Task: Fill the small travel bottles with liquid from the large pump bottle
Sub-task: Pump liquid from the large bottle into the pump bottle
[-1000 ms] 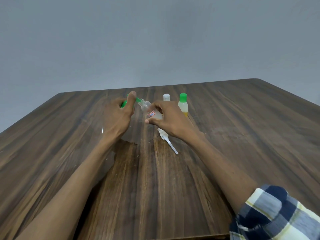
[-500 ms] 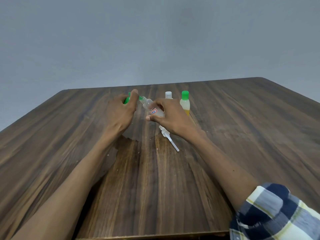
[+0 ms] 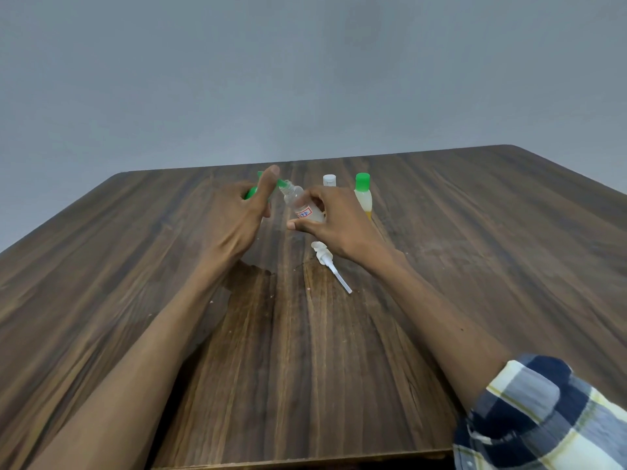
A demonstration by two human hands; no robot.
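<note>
Wooden table (image 3: 475, 266) fills the lower frame, plain grey wall (image 3: 305, 79) behind it. Two bare forearms reach in from the near edge, a checked sleeve (image 3: 543, 418) on the right arm at bottom right. Left hand (image 3: 237, 215) is raised over the table middle-left, fingers curled round a green funnel (image 3: 252, 191); most of the funnel is hidden behind the hand, only green bits show at the palm side and at the spout tip, thumb sticking up. Right hand (image 3: 336, 222) sits just right of it, fingers and thumb wrapped round a clear bottle (image 3: 302, 205) with a small red-and-white label, bottle tilted with its open neck pointing up-left toward the left hand. The funnel's green spout meets the bottle neck, so the bottle lies between the two hands, held off the table. Cannot tell how much liquid is in it. Behind the right hand, a yellow bottle (image 3: 363, 198) with a green cap stands upright, close to the knuckles. A white-capped bottle (image 3: 329, 180) stands just left of that one, mostly hidden by the right hand. A white pump head (image 3: 327, 262) with its dip tube lies flat on the table just below the right wrist, tube pointing toward the near-right.
</note>
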